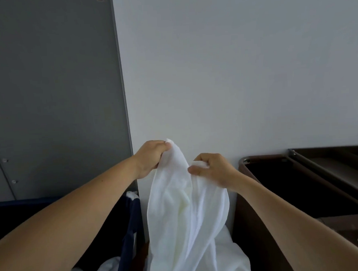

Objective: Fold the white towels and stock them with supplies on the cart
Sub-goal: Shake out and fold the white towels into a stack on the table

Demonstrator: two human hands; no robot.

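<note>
- Head view: left hand (149,157) pinches the top of the white towel (188,207); right hand (213,168), at its 4 o'clock, grip curled on it too.
- It hangs at 6 o'clock, between a navy hamper (129,231) and what may be the cart (253,224).

The towel (188,207) is white cloth, soft, matt and faintly nubbed. The bin (129,231) at left is dark blue cloth, matt. The cart (264,157) at right is dark brown and smooth, its rim dully glossy. The far wall (232,70) is smooth and matt.
</note>
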